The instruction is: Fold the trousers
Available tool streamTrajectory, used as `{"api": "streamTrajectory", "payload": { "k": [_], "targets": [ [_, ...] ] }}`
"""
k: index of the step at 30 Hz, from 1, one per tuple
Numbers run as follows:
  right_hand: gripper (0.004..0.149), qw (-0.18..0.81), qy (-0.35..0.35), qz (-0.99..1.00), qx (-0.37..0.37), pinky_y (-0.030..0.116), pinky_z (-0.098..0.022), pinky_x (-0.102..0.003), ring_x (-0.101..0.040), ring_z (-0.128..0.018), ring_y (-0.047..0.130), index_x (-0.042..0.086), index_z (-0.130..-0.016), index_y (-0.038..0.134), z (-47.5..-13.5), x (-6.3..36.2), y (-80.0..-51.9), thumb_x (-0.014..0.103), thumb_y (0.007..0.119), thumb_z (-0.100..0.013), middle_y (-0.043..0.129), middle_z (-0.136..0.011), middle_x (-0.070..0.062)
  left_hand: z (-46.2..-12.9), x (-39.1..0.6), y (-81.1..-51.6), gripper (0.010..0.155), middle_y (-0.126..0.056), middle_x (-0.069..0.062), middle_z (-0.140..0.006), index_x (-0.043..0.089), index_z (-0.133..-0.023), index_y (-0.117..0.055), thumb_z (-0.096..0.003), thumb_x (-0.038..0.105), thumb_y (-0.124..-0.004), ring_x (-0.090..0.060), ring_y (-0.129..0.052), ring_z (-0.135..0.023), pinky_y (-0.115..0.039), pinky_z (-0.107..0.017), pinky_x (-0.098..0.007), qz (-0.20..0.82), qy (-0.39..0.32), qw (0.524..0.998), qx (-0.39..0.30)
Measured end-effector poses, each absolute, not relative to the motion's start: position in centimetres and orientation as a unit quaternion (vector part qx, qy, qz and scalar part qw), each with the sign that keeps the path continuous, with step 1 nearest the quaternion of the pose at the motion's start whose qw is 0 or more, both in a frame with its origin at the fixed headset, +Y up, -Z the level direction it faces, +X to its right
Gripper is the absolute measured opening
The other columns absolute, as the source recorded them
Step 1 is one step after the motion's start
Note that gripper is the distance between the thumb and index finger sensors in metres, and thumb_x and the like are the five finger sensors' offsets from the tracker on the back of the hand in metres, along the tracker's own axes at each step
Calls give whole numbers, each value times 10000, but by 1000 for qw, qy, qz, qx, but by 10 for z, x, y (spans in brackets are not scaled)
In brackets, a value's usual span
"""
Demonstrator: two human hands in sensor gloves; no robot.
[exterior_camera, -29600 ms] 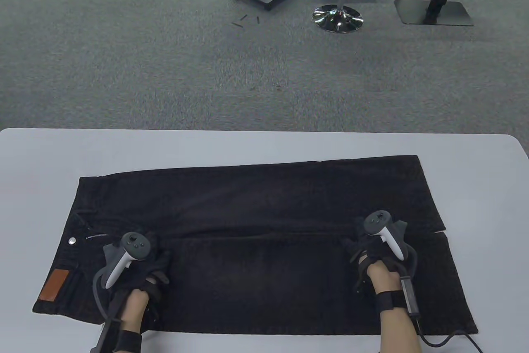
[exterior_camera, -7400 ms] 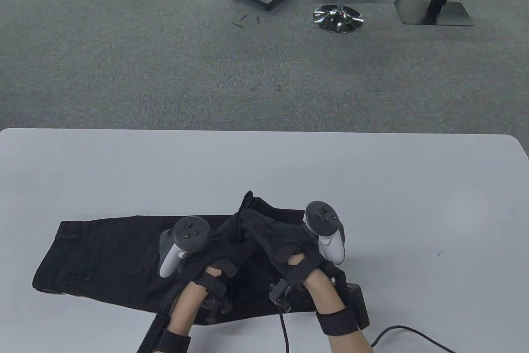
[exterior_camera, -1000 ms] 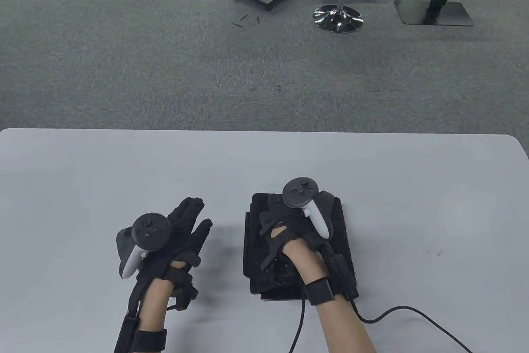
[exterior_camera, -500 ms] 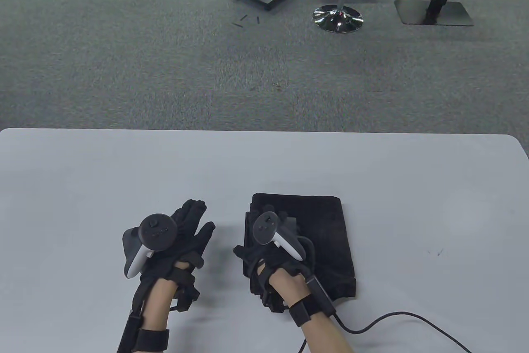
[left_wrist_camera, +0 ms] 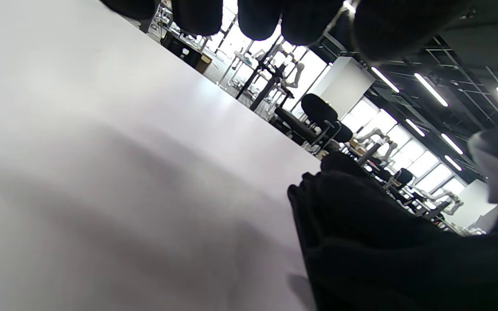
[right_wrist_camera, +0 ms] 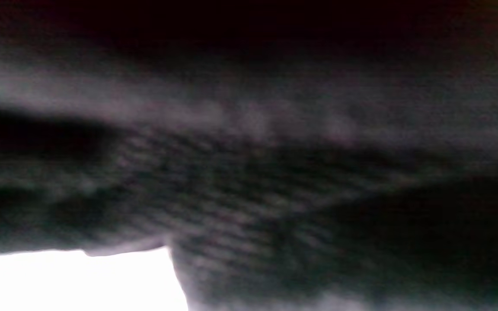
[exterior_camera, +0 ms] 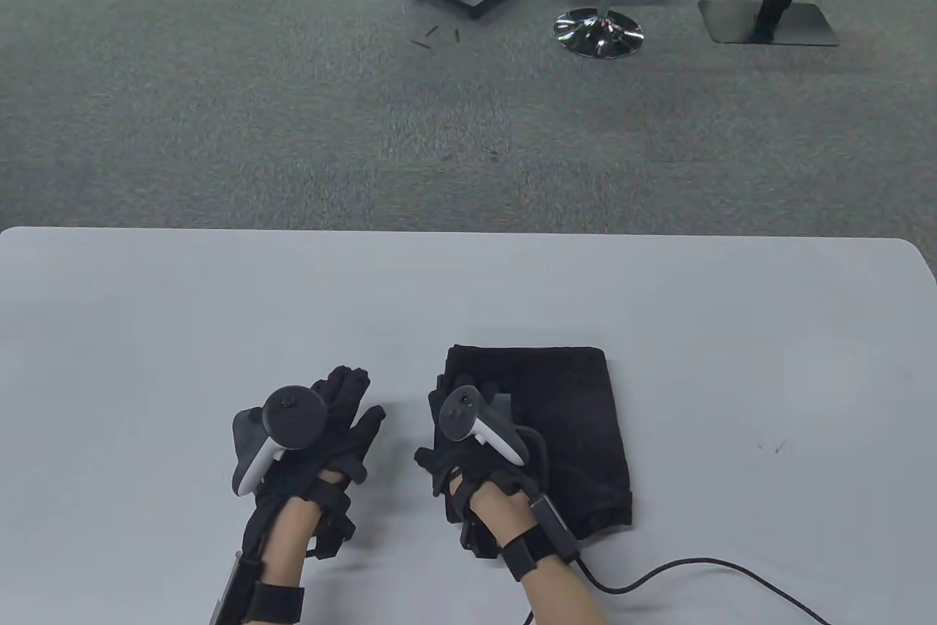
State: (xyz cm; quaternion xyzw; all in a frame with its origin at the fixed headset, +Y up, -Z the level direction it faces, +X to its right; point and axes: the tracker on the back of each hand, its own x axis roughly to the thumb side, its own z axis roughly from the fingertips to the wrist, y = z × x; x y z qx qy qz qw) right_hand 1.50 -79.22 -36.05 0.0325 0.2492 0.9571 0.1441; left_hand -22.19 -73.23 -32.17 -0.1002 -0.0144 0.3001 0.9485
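**Near the front edge of the table: trousers folded, last touch in progress**

Under the right hand, on the near middle of the grey table, the black trousers lie as a compact rectangular bundle, with stacked layers showing along the side that faces the left hand. The right hand rests on the bundle's left portion, fingers laid over the cloth; whether they pinch an edge or only press flat cannot be told, since the right wrist view shows nothing but blurred dark fabric close to the lens. The left hand lies just beside the bundle, apart from it, palm down and fingers extended, grasping nothing. In the left wrist view the bundle's layered edge sits to the side of those fingers, with bare tabletop between. Judged from this layout, the folding itself appears complete. What seems left is at most a final smoothing of the left edge and lifting the right hand away.
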Motion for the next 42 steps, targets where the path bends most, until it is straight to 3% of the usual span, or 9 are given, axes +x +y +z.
{"api": "streamTrajectory", "payload": {
  "k": [7,19,24,30,33,42],
  "targets": [
    [777,128,230,965,17,62,-758,-623,-250,-1064,-109,547,-1003,101,-375,68,-789,673,666,-485,-118,-1098,154,-322,-225,-740,697,-378,104,-1238,370,-1175,-429,-570,628,-661,-339,-407,-1198,-417,-817,-637,291,-5,951,-108],
    [722,59,214,962,-160,162,-785,-630,-278,-1106,38,552,-989,172,-391,221,-776,531,707,-505,-18,-1121,136,-322,-224,-743,696,-381,102,-1238,367,-1174,-432,-570,629,-659,-337,-411,-1198,-416,-818,-637,282,-7,953,-110],
    [699,43,202,952,-226,185,-787,-628,-295,-1113,89,541,-991,191,-383,260,-773,491,701,-516,24,-1134,120,-322,-220,-743,697,-377,105,-1239,369,-1175,-427,-571,631,-656,-336,-405,-1200,-414,-819,-637,279,-12,953,-114],
    [680,19,151,962,-226,283,-771,-636,-344,-1109,228,422,-1040,295,-380,243,-762,545,685,-496,158,-1162,40,-321,-215,-742,699,-377,104,-1239,367,-1176,-426,-570,631,-656,-337,-406,-1200,-414,-819,-637,268,-18,957,-113],
    [689,21,123,974,-189,309,-764,-637,-351,-1105,262,406,-1044,293,-381,218,-754,566,674,-494,185,-1166,27,-320,-212,-744,700,-374,102,-1238,367,-1174,-424,-569,632,-655,-335,-407,-1200,-416,-819,-636,257,-22,960,-111],
    [699,171,9,985,-5,291,-761,-644,-342,-1107,224,385,-1052,319,-363,111,-719,594,671,-485,192,-1167,19,-317,-202,-749,717,-316,117,-1239,380,-1174,-381,-563,639,-654,-317,-355,-1208,-399,-826,-631,201,-36,974,-96]
  ]
}}
